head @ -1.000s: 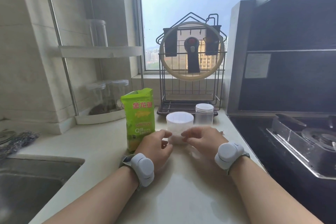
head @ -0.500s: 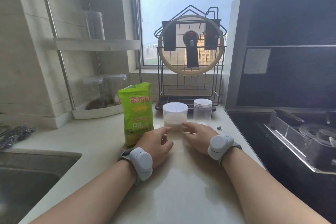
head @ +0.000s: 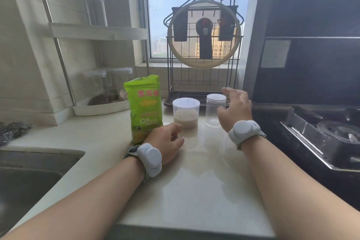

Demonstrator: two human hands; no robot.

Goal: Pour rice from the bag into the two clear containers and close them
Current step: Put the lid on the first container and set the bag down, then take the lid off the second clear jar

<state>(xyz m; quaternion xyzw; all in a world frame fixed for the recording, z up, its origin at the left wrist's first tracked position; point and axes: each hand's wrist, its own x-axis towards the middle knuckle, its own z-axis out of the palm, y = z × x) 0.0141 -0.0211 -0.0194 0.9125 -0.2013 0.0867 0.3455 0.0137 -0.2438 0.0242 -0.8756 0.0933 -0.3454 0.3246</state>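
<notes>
Lifted since a moment ago, the right hand (head: pixel 234 110) now spreads wide beside the empty lidded clear cylinder (head: pixel 215 110). Left to right on the glossy pale table (head: pixel 194 191): crinkly green rice bag (head: pixel 145 111) upright, left hand (head: pixel 165 143) loosely curled and empty, round clear tub (head: pixel 186 113) part-filled with grainy rice.

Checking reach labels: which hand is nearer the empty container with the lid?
Right. The right hand is open just beside the empty container; the left hand rests on the counter, further off.
</notes>
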